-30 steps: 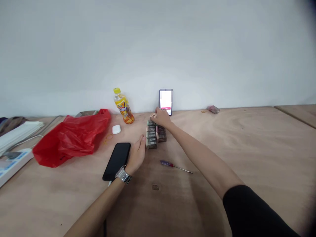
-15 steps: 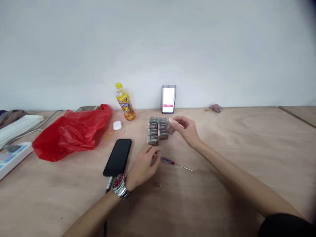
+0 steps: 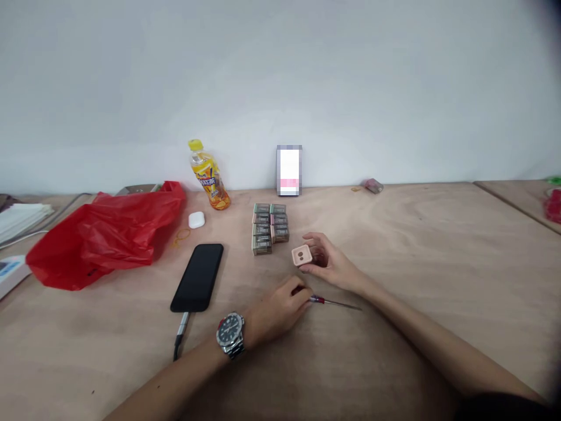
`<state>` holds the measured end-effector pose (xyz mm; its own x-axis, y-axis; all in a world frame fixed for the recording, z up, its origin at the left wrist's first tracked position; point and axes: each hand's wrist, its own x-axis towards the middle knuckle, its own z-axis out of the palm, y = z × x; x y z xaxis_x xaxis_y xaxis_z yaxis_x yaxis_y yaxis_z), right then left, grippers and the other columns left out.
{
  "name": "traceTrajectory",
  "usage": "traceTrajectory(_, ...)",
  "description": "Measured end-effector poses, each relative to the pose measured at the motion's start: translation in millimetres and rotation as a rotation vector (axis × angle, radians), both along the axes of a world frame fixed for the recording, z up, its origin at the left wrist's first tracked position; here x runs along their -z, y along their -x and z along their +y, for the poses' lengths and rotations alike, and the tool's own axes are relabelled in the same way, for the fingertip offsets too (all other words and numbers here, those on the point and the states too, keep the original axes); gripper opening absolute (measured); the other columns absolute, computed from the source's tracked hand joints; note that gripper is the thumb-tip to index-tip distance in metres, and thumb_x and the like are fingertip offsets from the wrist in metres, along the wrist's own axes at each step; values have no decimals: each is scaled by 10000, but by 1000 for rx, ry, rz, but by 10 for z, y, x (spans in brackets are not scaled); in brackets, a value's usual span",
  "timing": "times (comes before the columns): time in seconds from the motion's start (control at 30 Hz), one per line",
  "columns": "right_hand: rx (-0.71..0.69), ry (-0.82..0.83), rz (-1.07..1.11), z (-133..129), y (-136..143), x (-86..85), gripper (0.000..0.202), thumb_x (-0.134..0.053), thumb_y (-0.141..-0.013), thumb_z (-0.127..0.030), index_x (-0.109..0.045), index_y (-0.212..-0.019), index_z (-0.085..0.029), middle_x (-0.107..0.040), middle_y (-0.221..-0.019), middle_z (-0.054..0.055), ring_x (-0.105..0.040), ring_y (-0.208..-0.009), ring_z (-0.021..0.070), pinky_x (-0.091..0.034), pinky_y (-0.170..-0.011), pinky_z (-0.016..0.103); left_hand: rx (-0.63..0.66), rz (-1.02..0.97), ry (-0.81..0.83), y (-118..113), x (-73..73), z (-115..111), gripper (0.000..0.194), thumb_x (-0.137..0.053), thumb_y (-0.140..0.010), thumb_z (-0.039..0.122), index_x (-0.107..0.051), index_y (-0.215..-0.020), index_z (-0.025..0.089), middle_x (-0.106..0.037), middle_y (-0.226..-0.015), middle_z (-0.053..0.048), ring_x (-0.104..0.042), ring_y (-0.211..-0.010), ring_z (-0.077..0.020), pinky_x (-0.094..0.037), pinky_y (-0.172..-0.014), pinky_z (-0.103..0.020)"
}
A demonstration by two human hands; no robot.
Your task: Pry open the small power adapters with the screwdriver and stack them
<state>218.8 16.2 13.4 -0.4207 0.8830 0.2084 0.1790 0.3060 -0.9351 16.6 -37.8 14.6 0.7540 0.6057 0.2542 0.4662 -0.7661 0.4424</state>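
Note:
A pink two-hole pencil sharpener (image 3: 302, 255) is gripped in my right hand (image 3: 335, 264), its holed face turned toward me. My left hand (image 3: 280, 307) is closed around the handle end of a small screwdriver (image 3: 335, 302), whose metal shaft points right, low over the table. Fingers hide most of the handle. Beyond both hands, several similar sharpeners with see-through dark bodies (image 3: 262, 244) stand in two columns, with green and pink ends showing.
A black phone (image 3: 197, 278) with a cable lies left of my left hand. Farther left is a red plastic bag (image 3: 109, 234). A white earbud case (image 3: 196, 220), a drink bottle (image 3: 209, 178) and a lit phone (image 3: 289, 170) stand toward the wall. A small wrapped item (image 3: 373, 186) lies back right.
My right hand has drawn the pink sharpener away from the columns, toward me. My left hand has moved right and taken hold of the screwdriver. The view has shifted slightly right.

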Motion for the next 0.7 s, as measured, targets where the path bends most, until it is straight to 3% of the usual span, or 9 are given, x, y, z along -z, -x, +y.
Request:
traceTrajectory(0.07, -54, -24, -35, 16, 31, 10, 592, -723, -773, -236, -404, -1272, -242, -631, -1094, 63, -656, -969, 186, -522, -887, 375, -90, -70, -26, 10, 14, 13, 155, -431, -977, 247, -556, -927, 172, -587, -955, -70, -579, -859, -166, -517, -792, -297)
traceTrajectory(0.17, -73, -53, -90, 30, 55, 25, 597, -721, -743, -176, -432, -1262, -237, -648, -1123, 71, -657, -982, 201, -523, -881, 382, -364, -225, -58, 75, 24, 86, 146, -457, -967, 276, -519, -876, 180, -564, -872, -57, -566, -819, -172, -507, -763, -311)
traceTrajectory(0.23, -57, -94, -137, 25, 62, 25, 531, -705, -732, -147, -488, -1211, -224, -650, -1119, 67, -652, -974, 203, -526, -858, 372, -482, -291, -20, 125, 25, 154, 175, -534, -938, 329, -514, -1013, 171, -572, -987, -81, -575, -907, -188, -511, -813, -330)
traceTrajectory(0.27, -49, -121, -163, 20, 65, 21, 491, -698, -730, -142, -518, -1181, -218, -651, -1111, 63, -647, -970, 204, -525, -849, 367, -509, -299, 16, 147, 25, 187, 302, -570, -919, 360, -488, -1140, 171, -567, -1085, -101, -578, -942, -195, -515, -828, -340)
traceTrajectory(0.37, -49, -200, -216, -1, 75, -1, 428, -685, -737, -138, -571, -1144, -208, -659, -1086, 54, -638, -954, 205, -521, -833, 363, -409, -253, 125, 194, 37, 256, 482, -588, -908, 399, -422, -1322, 215, -551, -1240, -114, -567, -1078, -226, -500, -918, -392)
traceTrajectory(0.43, -59, -237, -240, -9, 80, -15, 429, -684, -752, -146, -579, -1163, -211, -664, -1093, 56, -634, -954, 208, -516, -836, 370, -362, -237, 157, 214, 53, 277, 446, -575, -917, 393, -458, -1310, 219, -579, -1224, -108, -566, -1102, -235, -489, -944, -410)
traceTrajectory(0.57, -64, -246, -287, -2, 77, -18, 461, -699, -791, -207, -565, -1232, -215, -658, -1157, 77, -627, -979, 223, -508, -844, 389, -395, -231, 171, 237, 77, 293, 429, -622, -884, 346, -507, -1267, 189, -614, -1197, -111, -583, -1089, -245, -488, -937, -410)
traceTrajectory(0.7, -76, -254, -327, 4, 64, -21, 427, -702, -802, -219, -590, -1214, -209, -687, -1091, 67, -630, -938, 218, -505, -816, 375, -350, -198, 166, 257, 37, 309, 406, -625, -879, 319, -523, -1249, 189, -630, -1163, -97, -591, -1052, -233, -488, -907, -378)
